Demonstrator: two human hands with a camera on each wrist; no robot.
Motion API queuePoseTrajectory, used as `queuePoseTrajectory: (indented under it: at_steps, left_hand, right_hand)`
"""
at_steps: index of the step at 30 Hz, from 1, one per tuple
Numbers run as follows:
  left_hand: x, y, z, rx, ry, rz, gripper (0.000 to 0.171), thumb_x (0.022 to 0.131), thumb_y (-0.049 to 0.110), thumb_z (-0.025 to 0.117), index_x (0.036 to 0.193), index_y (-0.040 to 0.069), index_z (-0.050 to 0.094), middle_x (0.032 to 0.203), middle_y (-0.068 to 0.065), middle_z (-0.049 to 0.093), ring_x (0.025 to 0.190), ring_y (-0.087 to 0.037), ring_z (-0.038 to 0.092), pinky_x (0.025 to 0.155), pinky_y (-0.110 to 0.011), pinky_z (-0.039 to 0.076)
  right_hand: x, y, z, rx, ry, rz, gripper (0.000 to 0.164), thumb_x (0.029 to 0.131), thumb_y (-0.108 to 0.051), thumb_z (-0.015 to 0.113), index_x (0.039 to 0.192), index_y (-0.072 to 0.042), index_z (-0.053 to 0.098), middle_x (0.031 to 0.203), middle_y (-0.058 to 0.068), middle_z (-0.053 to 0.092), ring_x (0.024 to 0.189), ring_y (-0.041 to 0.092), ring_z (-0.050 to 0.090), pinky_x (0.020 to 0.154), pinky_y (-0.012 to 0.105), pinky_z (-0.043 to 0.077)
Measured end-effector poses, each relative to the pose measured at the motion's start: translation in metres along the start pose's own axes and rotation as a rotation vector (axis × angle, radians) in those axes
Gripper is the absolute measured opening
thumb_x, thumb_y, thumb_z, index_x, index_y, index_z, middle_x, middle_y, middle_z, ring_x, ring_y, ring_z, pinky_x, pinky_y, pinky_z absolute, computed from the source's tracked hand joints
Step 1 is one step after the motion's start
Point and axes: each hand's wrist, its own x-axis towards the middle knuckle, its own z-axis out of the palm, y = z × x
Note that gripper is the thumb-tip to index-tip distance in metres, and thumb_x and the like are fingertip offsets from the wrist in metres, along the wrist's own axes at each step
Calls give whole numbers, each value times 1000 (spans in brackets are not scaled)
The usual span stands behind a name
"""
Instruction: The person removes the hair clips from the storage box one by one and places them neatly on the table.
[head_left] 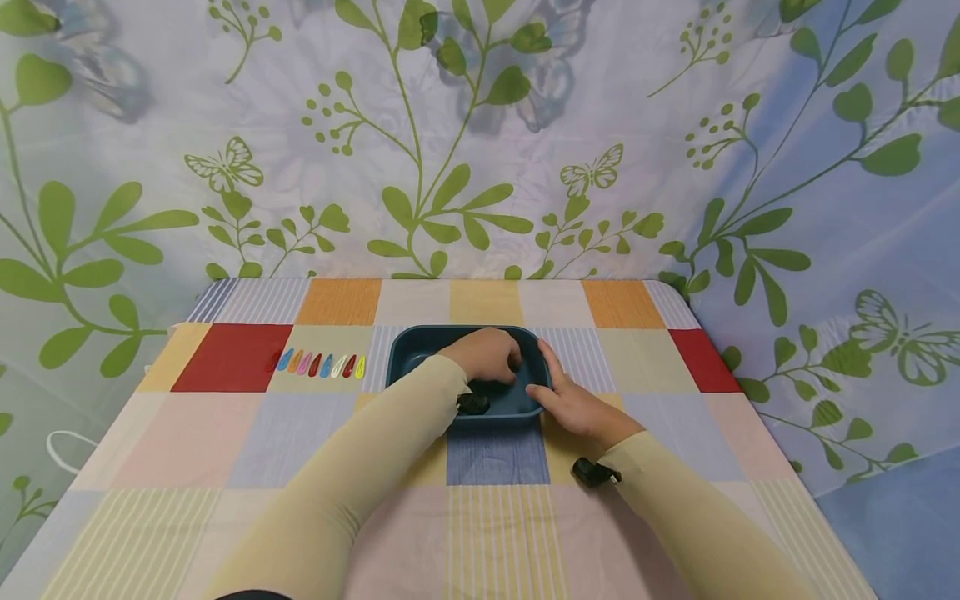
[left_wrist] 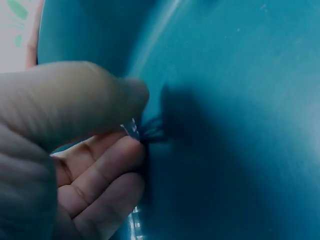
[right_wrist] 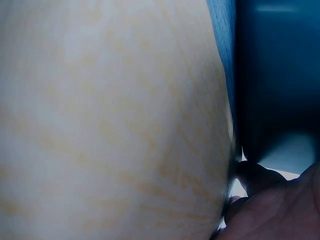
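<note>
A dark teal rectangular tub (head_left: 495, 421) stands on the patchwork cloth, its inside facing up. My left hand (head_left: 483, 354) reaches down into it. In the left wrist view the thumb and fingertips pinch a small, clear, shiny piece (left_wrist: 131, 130) close to the tub's inner surface; most of it is hidden, so its kind does not show. My right hand (head_left: 581, 408) grips the tub's right rim, thumb over the edge and fingers along the outer side. Left of the tub lies a row of colourful snap hair clips (head_left: 327, 365), among them blue, orange, pink, red, white and yellow.
The table (head_left: 300, 517) is covered by a patchwork cloth of coloured squares. A leaf-patterned curtain (head_left: 465, 150) hangs behind it and along the sides. A white cable loop (head_left: 63, 454) shows past the left table edge. A small black device sits at each wrist.
</note>
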Motion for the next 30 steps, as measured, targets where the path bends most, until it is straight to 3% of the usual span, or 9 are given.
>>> queuePoseTrajectory:
  at_steps: [6,12,17,30]
  left_hand:
    - [-2,-2,2,10,5,-11,29,95,14,74,124,15,79,122,-1,78,106,-15,71,98,-36,58]
    - [-2,-6,5,30,30,1,27,100,14,70,125,18,79,126,2,77,117,-16,70,105,-36,55]
    - [-2,-9,6,38,11,-11,29,101,14,68,128,21,77,131,2,75,124,-17,68,109,-37,53]
    - [4,-17,11,13,2,11,25,104,18,67,125,19,78,129,2,76,121,-17,69,106,-37,54]
  right_hand:
    - [0,-1,0,0,1,4,86,111,-36,43,167,-24,-21,177,13,-10,164,40,2,128,66,12]
    - [1,0,0,4,9,-10,85,111,-34,43,167,-24,-20,177,12,-10,164,39,3,129,65,12]
    - [1,1,0,-11,15,-12,84,112,-34,42,167,-21,-20,177,14,-11,164,41,1,128,66,11]
    - [1,1,0,-13,1,-5,84,112,-35,41,167,-22,-20,177,15,-13,163,43,-1,127,68,10]
